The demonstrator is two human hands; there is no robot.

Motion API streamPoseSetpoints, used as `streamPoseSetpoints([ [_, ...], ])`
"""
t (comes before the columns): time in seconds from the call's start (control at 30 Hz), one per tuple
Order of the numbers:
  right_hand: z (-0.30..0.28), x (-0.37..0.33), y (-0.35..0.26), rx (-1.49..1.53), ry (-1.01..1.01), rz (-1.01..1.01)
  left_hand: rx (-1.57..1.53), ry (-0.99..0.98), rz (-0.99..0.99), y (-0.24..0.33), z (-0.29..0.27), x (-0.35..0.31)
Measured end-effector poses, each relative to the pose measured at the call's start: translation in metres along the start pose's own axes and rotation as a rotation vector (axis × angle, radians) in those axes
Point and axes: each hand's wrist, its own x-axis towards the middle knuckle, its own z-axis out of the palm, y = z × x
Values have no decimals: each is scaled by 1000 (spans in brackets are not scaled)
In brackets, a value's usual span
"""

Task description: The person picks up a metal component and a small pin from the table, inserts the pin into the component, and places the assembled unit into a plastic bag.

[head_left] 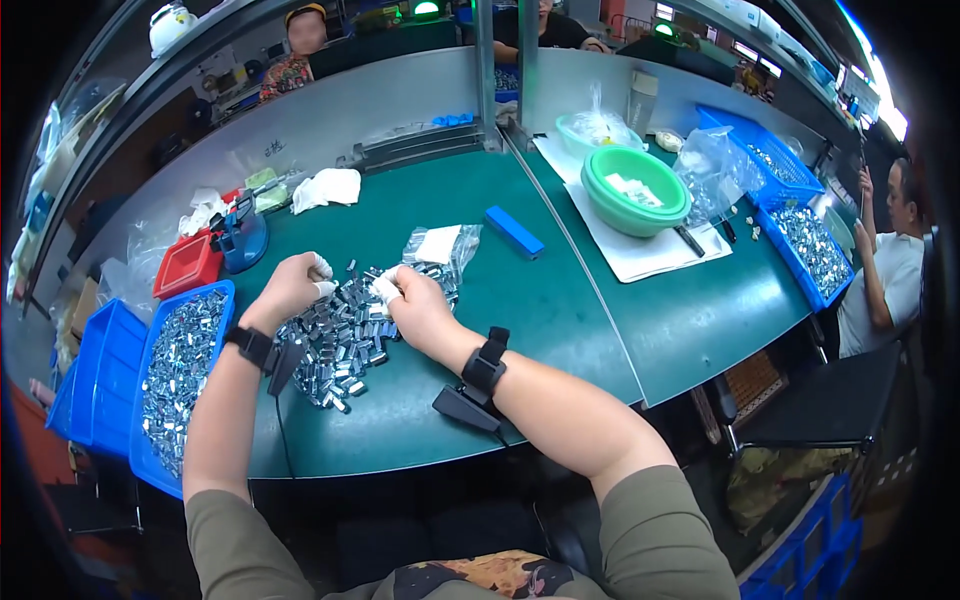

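A loose pile of small shiny metal parts (338, 340) is spread on the green table in front of me. My left hand (292, 287) is at the pile's far left edge, its fingers bent together in white fingertip covers. My right hand (418, 308) hovers over the pile's right side, thumb and fingers pinched, also in white covers. Anything between the fingertips of either hand is too small to make out. Just beyond the right hand lies a clear plastic bag (462, 245) with a white label, partly over the parts. Black straps with small boxes circle both wrists.
A blue tray (150, 400) full of metal parts stands left, beside a red bin (187, 264) and a blue tape dispenser (243, 236). A blue bar (514, 232) lies mid-table. Green bowls (634, 225) and blue trays (808, 250) stand right. A person (885, 260) sits at far right.
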Motion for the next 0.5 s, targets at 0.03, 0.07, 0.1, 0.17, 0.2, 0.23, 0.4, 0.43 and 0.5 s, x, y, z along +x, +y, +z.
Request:
streamPoseSetpoints([
  [0.03, 1, 0, 5, -12, 13, -25, -219, 28, -30, 6, 5, -7],
  [0.07, 2, 0, 10, -26, 22, -51, -440, 59, -63, 13, 11, -13],
  [0.1, 6, -1, 10, -39, 28, -82, -661, 99, -96, 18, 13, -20],
  [0.17, 6, -3, 2, 17, -15, -55, -977, 112, -49, 26, 21, -31],
  [0.2, 5, -3, -2, 65, -57, -31, -1295, 134, 16, 28, 27, -38],
  [0.23, 6, -4, -6, 73, -91, -28, -1302, 162, -8, 28, 29, -44],
  [0.4, -3, -9, -26, 87, -101, -79, -1493, 128, -28, 27, 33, -49],
  [0.43, -6, -9, -29, 77, -126, -69, -1515, 142, -43, 28, 34, -46],
  [0.5, 0, -11, -34, 70, -136, -72, -1535, 109, -32, 23, 36, -50],
])
